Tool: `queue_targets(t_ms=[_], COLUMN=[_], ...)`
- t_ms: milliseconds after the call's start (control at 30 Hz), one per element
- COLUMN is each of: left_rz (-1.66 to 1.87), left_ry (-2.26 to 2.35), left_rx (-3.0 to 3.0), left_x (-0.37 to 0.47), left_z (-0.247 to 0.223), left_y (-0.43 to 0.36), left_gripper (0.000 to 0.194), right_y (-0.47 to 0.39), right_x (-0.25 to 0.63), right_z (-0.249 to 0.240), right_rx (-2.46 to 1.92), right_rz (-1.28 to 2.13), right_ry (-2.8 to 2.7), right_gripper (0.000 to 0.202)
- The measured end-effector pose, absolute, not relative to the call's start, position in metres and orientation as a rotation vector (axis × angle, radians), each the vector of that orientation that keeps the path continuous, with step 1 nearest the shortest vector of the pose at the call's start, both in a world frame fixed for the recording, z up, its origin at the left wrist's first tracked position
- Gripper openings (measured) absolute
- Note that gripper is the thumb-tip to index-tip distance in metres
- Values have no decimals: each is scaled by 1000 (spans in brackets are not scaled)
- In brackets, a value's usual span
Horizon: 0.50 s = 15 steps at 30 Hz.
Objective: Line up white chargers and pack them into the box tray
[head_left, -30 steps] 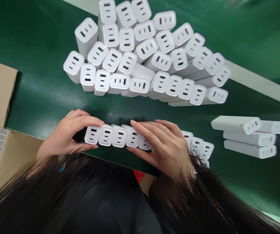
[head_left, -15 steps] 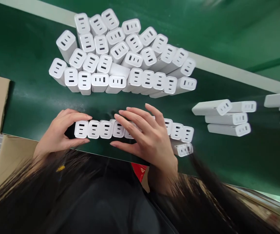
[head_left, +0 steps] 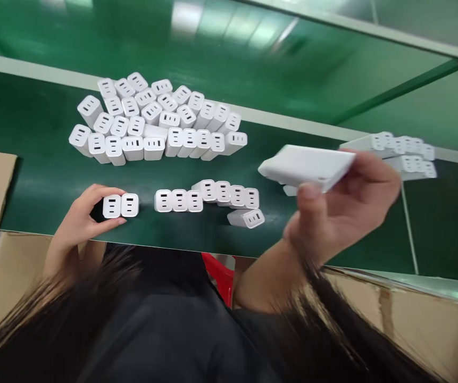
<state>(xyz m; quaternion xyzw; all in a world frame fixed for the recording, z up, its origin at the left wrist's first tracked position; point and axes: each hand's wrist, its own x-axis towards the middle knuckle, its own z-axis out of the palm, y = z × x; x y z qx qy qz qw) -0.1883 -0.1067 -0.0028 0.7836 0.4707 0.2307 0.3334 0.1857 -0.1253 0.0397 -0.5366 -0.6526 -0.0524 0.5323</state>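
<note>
The right hand (head_left: 344, 207) is raised at the right of the frame, its fingers (head_left: 306, 199) grasping 1 white charger (head_left: 306, 166) clear of the green table (head_left: 45, 175), long axis running left to right. At lower left, the left hand (head_left: 79, 221) clasps 2 upright chargers (head_left: 120, 206); 3 more (head_left: 178, 200) stand just right of them, apart.

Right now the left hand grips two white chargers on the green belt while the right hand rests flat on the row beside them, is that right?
Not quite: the head view shows the right hand raised above the green belt, holding a white charger. The left hand does grip two white chargers.
</note>
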Motion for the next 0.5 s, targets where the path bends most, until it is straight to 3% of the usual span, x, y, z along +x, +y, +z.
queue_targets(t_ms=[200,400,500], left_rz=[621,598,603], left_ry=[1259,1310,1304], left_rx=[2052,2050,2085], left_x=[-189,-187,-186], left_z=[-7,-4,-4], left_y=[-107,-108,-110], left_gripper=[44,45,46], right_y=[-200,-210,-196], right_x=[286,324,315], right_z=[7,-42,-46], right_rx=[-1910,-1976,-2002], right_rz=[-239,-403,-432], right_ry=[-1448,-1545,-1494], right_gripper=[46,41,54])
